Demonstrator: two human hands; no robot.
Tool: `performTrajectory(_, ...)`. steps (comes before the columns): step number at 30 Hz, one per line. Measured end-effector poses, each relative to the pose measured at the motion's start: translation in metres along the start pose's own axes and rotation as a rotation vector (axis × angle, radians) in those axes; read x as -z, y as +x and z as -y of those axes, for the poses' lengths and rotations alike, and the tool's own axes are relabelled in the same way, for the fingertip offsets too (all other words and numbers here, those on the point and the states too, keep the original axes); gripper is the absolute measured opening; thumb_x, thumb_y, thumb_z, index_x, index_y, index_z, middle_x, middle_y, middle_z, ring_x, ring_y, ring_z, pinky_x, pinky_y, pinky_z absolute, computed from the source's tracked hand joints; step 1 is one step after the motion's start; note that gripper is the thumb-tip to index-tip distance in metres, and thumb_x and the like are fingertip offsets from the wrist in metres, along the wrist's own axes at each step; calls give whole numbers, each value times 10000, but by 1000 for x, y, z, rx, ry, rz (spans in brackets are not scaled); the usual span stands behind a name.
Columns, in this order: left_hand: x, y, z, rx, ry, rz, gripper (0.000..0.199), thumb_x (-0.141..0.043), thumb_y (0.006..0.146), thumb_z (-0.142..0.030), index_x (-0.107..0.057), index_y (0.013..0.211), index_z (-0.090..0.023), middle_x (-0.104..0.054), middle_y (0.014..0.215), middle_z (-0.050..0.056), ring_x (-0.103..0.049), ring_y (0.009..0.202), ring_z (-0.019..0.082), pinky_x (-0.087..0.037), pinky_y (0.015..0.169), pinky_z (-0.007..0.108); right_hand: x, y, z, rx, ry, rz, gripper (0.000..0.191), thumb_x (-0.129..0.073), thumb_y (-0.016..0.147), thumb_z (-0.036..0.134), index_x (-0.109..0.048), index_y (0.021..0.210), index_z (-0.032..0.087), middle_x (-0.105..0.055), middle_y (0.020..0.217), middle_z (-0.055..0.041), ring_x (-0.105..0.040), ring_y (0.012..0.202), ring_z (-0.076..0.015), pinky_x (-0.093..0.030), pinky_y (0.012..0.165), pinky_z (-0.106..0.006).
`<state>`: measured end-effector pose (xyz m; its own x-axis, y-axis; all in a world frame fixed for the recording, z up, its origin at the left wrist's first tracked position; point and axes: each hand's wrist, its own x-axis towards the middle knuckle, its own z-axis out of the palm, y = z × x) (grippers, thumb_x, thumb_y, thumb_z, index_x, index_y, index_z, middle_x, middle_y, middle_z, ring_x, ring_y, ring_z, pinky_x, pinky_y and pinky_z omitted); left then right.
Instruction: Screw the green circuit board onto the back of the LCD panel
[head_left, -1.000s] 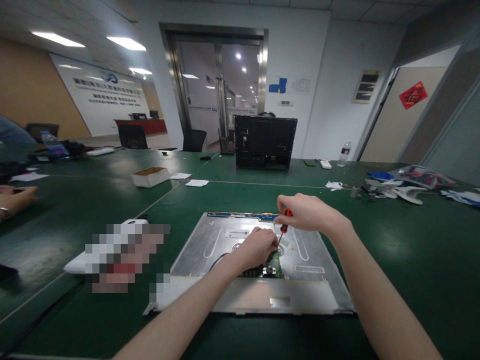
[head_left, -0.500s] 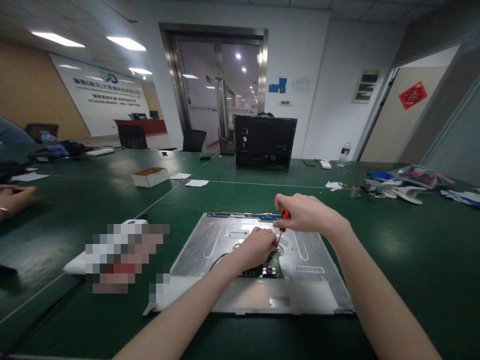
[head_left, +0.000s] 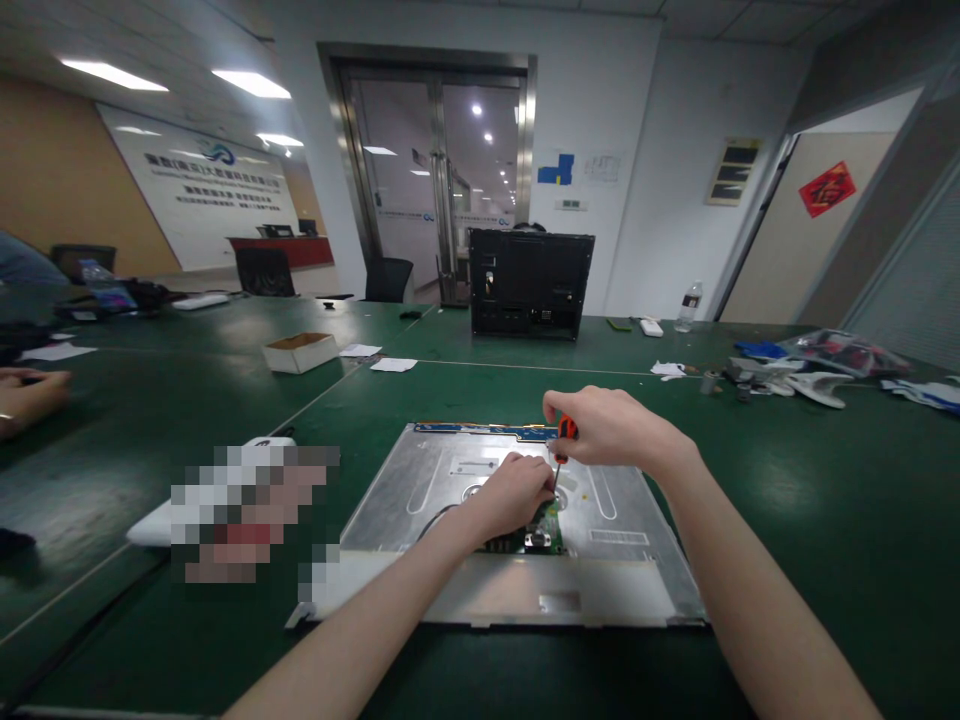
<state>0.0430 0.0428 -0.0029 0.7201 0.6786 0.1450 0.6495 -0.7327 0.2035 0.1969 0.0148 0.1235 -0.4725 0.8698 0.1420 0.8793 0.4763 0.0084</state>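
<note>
A metal display panel (head_left: 495, 590) lies on the green table, with a green circuit board (head_left: 553, 530) near its middle and a blue board strip (head_left: 480, 431) along its far edge. My right hand (head_left: 611, 425) grips an orange and black screwdriver (head_left: 566, 438) from above, its shaft pointing down at the circuit board. My left hand (head_left: 517, 492) is closed over the circuit board, its fingertips beside the screwdriver's tip. Whatever those fingertips may hold is hidden.
A black monitor housing (head_left: 531, 285) stands at the back, with a bottle (head_left: 688, 306) to its right. An open box (head_left: 300, 353) sits back left. Another person's hand (head_left: 34, 400) is at the left edge. Gloves and parts lie back right.
My right hand and the screwdriver have shifted slightly left, and the screwdriver stands a little more upright. My left hand has hardly moved.
</note>
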Motion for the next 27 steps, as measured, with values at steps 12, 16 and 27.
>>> performTrajectory(12,-3,0,2,-3,19,-8,69,-572,888,-189,-622,845,-167,-677,896,35,-609,887,213,-385,821,314,-1,0,0,-45,-16,-5,243,-629,735,351,-569,937,230,-635,757,-16,-549,644,-164,-235,494,-247)
performTrajectory(16,-2,0,2,-2,21,-10,62,-575,886,-182,-620,845,-172,-676,916,34,-606,912,215,-383,828,313,-1,2,0,-64,-60,-13,268,-590,785,483,-581,847,223,-639,741,-28,-563,654,-178,-221,491,-259)
performTrajectory(27,5,-2,-5,5,30,-7,62,-590,876,-165,-616,820,-163,-681,902,29,-606,883,200,-382,824,308,-1,3,1,-68,-75,-15,271,-615,765,446,-578,907,218,-653,766,-34,-584,669,-183,-235,496,-256)
